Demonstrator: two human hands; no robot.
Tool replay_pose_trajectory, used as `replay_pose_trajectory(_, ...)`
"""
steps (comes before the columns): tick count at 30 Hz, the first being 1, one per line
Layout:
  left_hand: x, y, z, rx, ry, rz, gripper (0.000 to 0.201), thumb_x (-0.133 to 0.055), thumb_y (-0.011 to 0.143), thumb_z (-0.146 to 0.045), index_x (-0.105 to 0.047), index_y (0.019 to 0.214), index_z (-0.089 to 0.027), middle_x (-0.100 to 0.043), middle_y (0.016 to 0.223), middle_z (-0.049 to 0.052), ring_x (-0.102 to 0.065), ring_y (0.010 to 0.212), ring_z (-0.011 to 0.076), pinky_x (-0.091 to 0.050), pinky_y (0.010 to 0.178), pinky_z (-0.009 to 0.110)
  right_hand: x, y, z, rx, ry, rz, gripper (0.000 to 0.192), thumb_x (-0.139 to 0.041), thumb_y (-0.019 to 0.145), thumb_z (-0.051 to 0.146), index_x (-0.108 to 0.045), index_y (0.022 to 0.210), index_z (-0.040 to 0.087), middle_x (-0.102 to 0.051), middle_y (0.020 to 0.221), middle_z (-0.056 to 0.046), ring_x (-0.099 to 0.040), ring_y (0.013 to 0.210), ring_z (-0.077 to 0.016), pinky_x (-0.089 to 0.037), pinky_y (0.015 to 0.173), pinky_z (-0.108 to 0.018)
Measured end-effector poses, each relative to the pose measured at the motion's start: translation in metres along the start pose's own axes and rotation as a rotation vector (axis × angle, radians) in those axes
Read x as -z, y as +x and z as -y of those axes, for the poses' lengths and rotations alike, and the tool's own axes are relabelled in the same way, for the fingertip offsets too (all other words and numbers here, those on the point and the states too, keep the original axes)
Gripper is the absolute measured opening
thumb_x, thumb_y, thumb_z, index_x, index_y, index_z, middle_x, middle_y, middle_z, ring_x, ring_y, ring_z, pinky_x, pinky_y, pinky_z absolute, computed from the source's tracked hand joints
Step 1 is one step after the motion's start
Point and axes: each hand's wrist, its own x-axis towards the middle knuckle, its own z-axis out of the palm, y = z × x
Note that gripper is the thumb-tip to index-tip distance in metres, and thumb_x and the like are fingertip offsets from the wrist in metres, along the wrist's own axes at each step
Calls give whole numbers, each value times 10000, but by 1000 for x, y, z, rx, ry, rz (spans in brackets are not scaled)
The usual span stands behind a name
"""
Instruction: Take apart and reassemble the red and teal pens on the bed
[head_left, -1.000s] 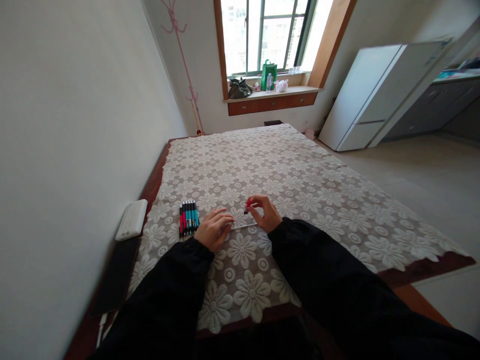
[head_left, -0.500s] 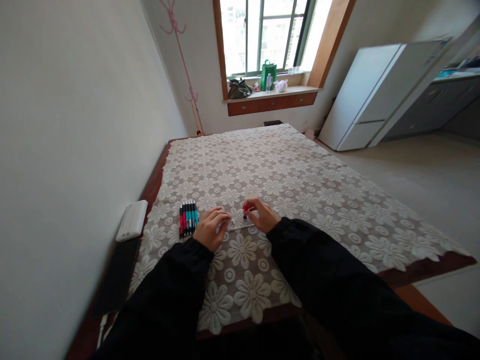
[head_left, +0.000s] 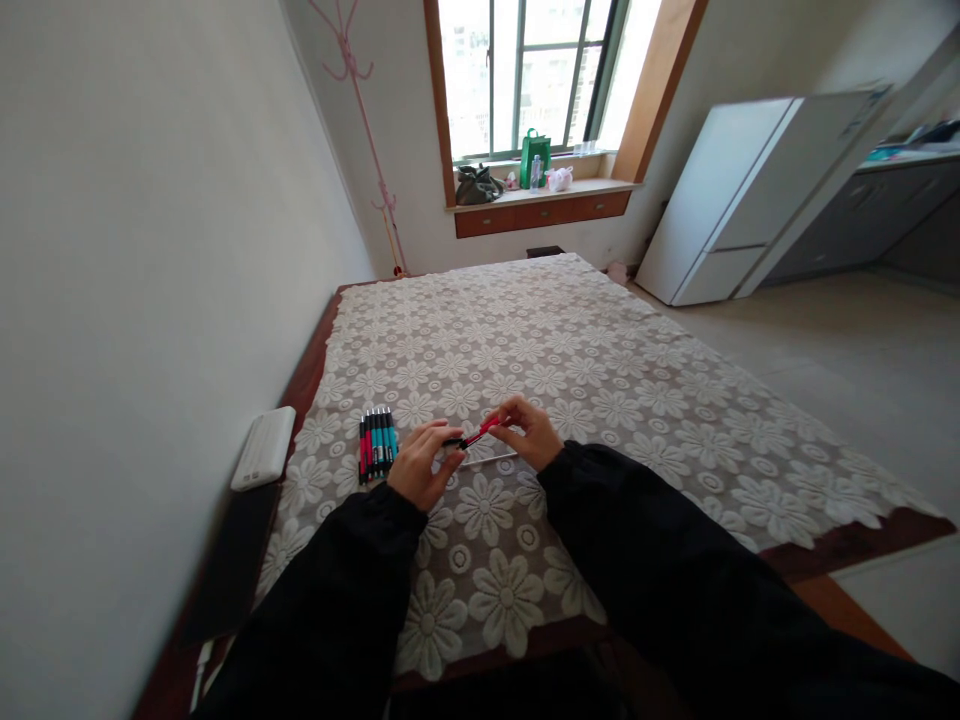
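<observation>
A red and black pen (head_left: 471, 438) is held level between my two hands, just above the flower-patterned lace cloth (head_left: 600, 400). My left hand (head_left: 420, 465) pinches its dark end. My right hand (head_left: 529, 432) pinches its red end. A thin clear strip (head_left: 487, 461) lies on the cloth under the hands. To the left of my left hand, several red, teal and black pens (head_left: 376, 441) lie side by side in a row.
A white flat box (head_left: 264, 447) lies near the wall at the left, beside a dark strip (head_left: 232, 545). A white fridge (head_left: 739, 190) stands at the back right. The window ledge (head_left: 540, 190) holds bags and a bottle.
The pen was upright in my right hand, tip near the cloth. Now it is lifted and turned level, and my left hand has come off the clear strip to grip its other end.
</observation>
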Motion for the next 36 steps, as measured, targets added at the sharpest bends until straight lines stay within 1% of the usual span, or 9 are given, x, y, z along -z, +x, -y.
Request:
replay_pose_trajectory(6,1,-1,-1,-27,-54,10,216,-583,933,-279,-643,1138,-243,-717,935,31,-633,940,199,-523,876,375,-2,-4,-2,-8,52,96,237,-715,831,320,-500,858,223,-747,915,-44,-715,856,-195,-562,786,-366)
replay_pose_trajectory(10,1,-1,-1,7,-30,-20,261,-506,970,-243,-634,1197,-252,-683,1004,45,-605,952,187,-515,854,349,-3,-5,-6,22,-34,82,295,-665,873,314,-492,1101,238,-731,957,-38,-698,907,-185,-554,783,-345)
replay_pose_trajectory(13,0,-1,0,63,-16,-79,235,-492,971,-236,-643,1151,-237,-658,1026,55,-599,977,189,-508,874,351,-1,-4,-9,85,-255,202,255,-597,917,288,-527,1156,233,-707,1004,-53,-666,922,-183,-538,767,-332)
replay_pose_trajectory(17,-1,-1,2,120,-23,-109,157,-523,950,-254,-630,1057,-217,-654,1019,57,-603,990,201,-515,884,363,0,-3,-10,270,-639,438,268,-578,940,347,-633,1181,245,-659,1139,-84,-589,1060,-225,-478,923,-403)
replay_pose_trajectory(20,-3,-2,3,126,-21,-111,147,-523,944,-249,-619,1050,-214,-660,1017,57,-605,966,200,-524,867,363,-1,-4,-11,332,-801,506,294,-568,947,414,-659,1199,294,-643,1191,-66,-553,1112,-236,-441,954,-416)
replay_pose_trajectory(23,-4,-3,4,131,-31,-127,158,-532,940,-240,-616,1070,-209,-673,990,49,-613,917,186,-531,839,347,0,-4,-12,345,-841,510,272,-547,962,405,-677,1165,279,-665,1153,-58,-566,1085,-222,-435,935,-396)
replay_pose_trajectory(27,-2,-2,2,109,-27,-108,183,-518,949,-243,-629,1092,-220,-687,995,45,-619,938,189,-527,845,345,2,-2,-13,329,-869,450,203,-511,980,292,-700,1035,241,-699,1037,-51,-589,991,-205,-438,869,-364)
replay_pose_trajectory(33,2,0,0,105,-12,-74,190,-538,937,-237,-643,1096,-236,-692,1042,43,-614,992,196,-517,883,353,4,-3,-14,361,-928,448,295,-555,953,291,-622,1239,268,-671,1097,-59,-563,1003,-224,-438,841,-374)
replay_pose_trajectory(36,1,0,1,140,-12,-67,168,-567,922,-246,-649,1069,-239,-695,1031,40,-624,980,197,-532,860,348,3,-4,-13,364,-950,457,242,-562,946,298,-660,1163,253,-664,1115,-66,-563,1010,-227,-441,841,-378)
